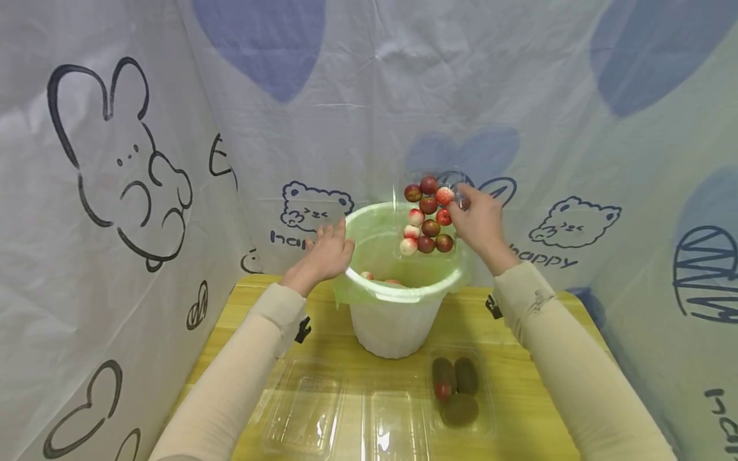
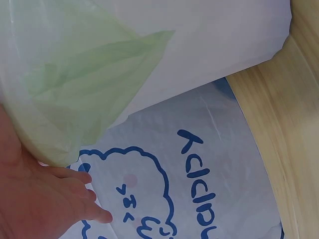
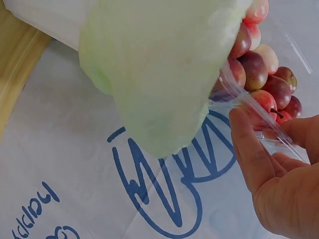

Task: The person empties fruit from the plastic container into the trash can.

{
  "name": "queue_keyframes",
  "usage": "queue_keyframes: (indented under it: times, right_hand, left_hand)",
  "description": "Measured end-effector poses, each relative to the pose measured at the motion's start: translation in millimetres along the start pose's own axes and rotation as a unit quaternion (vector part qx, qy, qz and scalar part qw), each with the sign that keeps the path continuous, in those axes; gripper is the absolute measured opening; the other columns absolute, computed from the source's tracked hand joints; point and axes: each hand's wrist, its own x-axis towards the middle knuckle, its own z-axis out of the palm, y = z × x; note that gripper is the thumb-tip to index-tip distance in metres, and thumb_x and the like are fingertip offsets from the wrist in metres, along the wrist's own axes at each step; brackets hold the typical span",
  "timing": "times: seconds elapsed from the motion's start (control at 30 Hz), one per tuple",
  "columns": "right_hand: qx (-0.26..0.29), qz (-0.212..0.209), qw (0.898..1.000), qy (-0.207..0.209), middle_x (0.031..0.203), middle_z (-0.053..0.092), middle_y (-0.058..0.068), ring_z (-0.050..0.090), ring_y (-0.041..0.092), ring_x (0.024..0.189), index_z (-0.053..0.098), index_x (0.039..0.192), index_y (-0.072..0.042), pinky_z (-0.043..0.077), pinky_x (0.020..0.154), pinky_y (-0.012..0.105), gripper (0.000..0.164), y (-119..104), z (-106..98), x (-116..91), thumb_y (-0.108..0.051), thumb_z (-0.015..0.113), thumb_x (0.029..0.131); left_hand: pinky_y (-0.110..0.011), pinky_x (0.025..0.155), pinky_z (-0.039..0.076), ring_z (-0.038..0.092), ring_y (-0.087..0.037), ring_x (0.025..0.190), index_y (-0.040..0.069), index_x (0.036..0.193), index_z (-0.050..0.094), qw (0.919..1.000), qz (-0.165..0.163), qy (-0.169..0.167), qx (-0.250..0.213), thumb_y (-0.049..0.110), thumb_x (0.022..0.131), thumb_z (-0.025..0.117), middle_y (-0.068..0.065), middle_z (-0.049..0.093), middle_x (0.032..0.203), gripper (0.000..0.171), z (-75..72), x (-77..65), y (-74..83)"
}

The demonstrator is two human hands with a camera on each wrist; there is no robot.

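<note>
A white bin (image 1: 392,330) stands upright on the table, lined with a thin pale green bag (image 1: 375,246) folded over its rim. My right hand (image 1: 483,221) pinches the side of a see-through plastic tray (image 3: 273,125), thumb and fingers on its edge. Over the bin mouth, this tray tilts with several round dark red and pink-white fruits like plums (image 1: 429,206) in it. At the left rim lies my left hand (image 1: 325,253), its fingers extended along the bag's folded edge. Inside the bin, a few pinkish fruits (image 1: 367,275) show; the rest of the inside is hidden.
Nearer on the wooden table (image 1: 519,378) lie two see-through trays, a left one (image 1: 305,403) and a middle one (image 1: 394,416). To their right, another tray holds dark brown oval fruits like kiwis (image 1: 460,410). Printed white sheets (image 1: 357,128) hang close behind and at both sides.
</note>
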Motion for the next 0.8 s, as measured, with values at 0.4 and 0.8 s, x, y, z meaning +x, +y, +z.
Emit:
queue_keyframes:
  times: [0.4, 0.8]
  right_hand:
    - [0.015, -0.026, 0.997, 0.066, 0.112, 0.077, 0.025, 0.075, 0.036, 0.084, 0.062, 0.146, -0.005, 0.048, 0.059, 0.027, 0.046, 3, 11, 3, -0.013, 0.058, 0.100]
    - [0.039, -0.037, 0.994, 0.095, 0.101, 0.079, 0.022, 0.068, 0.032, 0.078, 0.067, 0.141, -0.006, 0.051, 0.069, 0.032, 0.042, 2, 19, 2, -0.015, 0.061, 0.101]
  left_hand:
    - [-0.073, 0.127, -0.006, -0.004, -0.051, 0.161, 0.003, 0.169, 0.002, 1.0000, 0.000, 0.002, 0.004, 0.038, 0.113, 0.025, -0.030, 0.004, 0.173, 0.069, 0.0, 1.0, 2.2]
    - [-0.073, 0.126, -0.005, -0.003, -0.052, 0.161, 0.002, 0.168, 0.003, 0.9999, 0.001, -0.002, 0.013, 0.037, 0.113, 0.025, -0.031, 0.003, 0.173, 0.069, 0.1, 1.0, 2.7]
